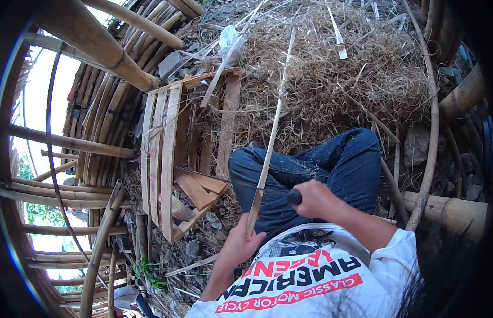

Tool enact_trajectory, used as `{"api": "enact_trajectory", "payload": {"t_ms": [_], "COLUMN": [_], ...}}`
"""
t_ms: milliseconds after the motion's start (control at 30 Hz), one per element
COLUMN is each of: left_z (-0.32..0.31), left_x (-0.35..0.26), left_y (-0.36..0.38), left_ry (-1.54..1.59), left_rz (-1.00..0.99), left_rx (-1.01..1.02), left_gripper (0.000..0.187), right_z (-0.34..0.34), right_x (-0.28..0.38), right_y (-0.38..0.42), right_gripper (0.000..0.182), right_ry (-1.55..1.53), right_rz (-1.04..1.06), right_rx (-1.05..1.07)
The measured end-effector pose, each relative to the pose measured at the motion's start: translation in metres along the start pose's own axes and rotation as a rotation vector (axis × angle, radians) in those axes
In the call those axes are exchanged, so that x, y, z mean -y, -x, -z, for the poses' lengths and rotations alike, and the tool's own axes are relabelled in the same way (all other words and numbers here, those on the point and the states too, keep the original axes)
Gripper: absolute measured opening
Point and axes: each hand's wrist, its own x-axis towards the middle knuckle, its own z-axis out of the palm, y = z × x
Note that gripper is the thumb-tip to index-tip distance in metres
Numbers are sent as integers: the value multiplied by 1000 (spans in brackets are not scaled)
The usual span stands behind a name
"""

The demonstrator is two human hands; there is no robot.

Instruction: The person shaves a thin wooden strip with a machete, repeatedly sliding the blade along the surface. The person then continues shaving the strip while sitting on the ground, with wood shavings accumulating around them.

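My left hand is closed around the near end of a long, pale bamboo strip. From there the strip slants up and away over my crossed legs. My right hand grips a knife by its dark handle. The thin, dark blade points left, crossing the strip a little beyond my left hand; its tip reaches toward a wooden crate. Whether the edge is biting into the strip cannot be made out.
The slatted wooden crate lies at my left. A heap of dry shavings covers the ground ahead, with a loose strip on it. A bamboo pole is on the right; several more frame the left. A plastic bag lies farther off.
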Motion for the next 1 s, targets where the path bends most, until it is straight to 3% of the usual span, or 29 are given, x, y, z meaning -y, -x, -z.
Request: {"api": "enact_trajectory", "payload": {"t_ms": [133, 267, 300, 333, 367, 467, 700, 867, 1000], "left_z": [9, 0, -1, -2, -4, -7, 5, 2, 6], "left_x": [-8, -12, -15, -15, -13, -20, -29, -27, -23], "left_y": [14, 10, 6, 3, 1, 4, 15, 13, 19], "left_ry": [-107, -153, -217, -219, -299, -459, -587, -554, -612], "left_rz": [45, 53, 60, 49, 34, 26, 34, 5, 18], "left_rx": [-62, -59, -57, -54, -84, -127, -203, -201, -164], "left_gripper": [43, 44, 45, 45, 44, 40, 33, 38, 37], "right_z": [23, 7, 3, -13, -8, -20, 15, -7, -23], "right_x": [-31, -40, -28, -31, -11, 10, -25, -12, 4], "right_y": [-24, -28, -20, -15, -2, 17, -29, -5, 16], "right_gripper": [18, 21, 22, 22, 23, 20, 17, 19, 19], "right_ry": [4, -149, -206, -199, -246, -138, -25, -274, -285], "right_rz": [-72, -116, -171, -113, -114, 22, 3, -48, 0], "right_rx": [-232, -260, -226, -247, -119, 2, -105, -172, -126]}}
